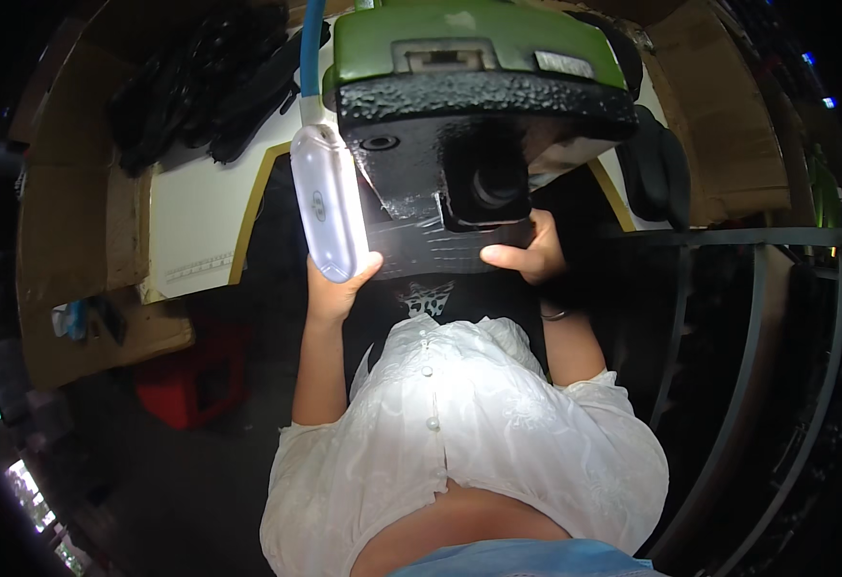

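In front of me stands a machine with a green top (pixel 469 38) and a black underside. Below it, a dark flat piece (pixel 416 252) with pale streaks spans the space between my hands. My left hand (pixel 339 286) grips its left end, thumb on top, just under a lit white lamp (pixel 328 207). At the right end my right hand (pixel 536 252) has its thumb laid over the piece, pointing left. The other fingers of both hands are mostly hidden beneath or behind it.
A pile of black pieces (pixel 205 82) lies on the white tabletop (pixel 195 221) at left. More black pieces (pixel 654 168) sit at right. Cardboard (pixel 80 231) flanks the table. A red stool (pixel 181 389) is low at left, and a metal frame (pixel 757 236) rises at right.
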### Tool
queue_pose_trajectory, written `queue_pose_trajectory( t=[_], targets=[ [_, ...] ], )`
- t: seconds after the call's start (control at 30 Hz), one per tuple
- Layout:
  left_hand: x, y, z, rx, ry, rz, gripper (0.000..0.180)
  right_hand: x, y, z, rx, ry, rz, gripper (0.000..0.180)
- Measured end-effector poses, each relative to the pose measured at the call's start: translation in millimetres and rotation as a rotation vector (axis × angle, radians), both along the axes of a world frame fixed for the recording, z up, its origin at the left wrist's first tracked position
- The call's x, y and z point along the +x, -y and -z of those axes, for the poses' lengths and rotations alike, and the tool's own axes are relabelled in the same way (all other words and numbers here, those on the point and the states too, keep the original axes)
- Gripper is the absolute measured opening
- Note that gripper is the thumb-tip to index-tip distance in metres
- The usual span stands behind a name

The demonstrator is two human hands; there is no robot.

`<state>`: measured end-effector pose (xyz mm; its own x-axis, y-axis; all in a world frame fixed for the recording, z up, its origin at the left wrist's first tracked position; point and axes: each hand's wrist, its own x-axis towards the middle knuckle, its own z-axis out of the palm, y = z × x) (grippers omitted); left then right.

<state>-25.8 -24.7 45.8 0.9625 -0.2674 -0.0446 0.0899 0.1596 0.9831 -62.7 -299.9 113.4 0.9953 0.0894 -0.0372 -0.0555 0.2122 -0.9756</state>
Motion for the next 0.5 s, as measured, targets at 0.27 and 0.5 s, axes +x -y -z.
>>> queue_pose_trajectory(
  t=[0.27,0.5],
  targets=[
    [-11,1,20,0.269,-0.124,0.241,0.031,24,-37,-15,-0.148,0.219,-0.023,0.055],
    [-8,71,-53,0.166,0.149,0.105,0.036,30,-43,-3,-0.208,0.187,-0.055,0.056]
  ],
)
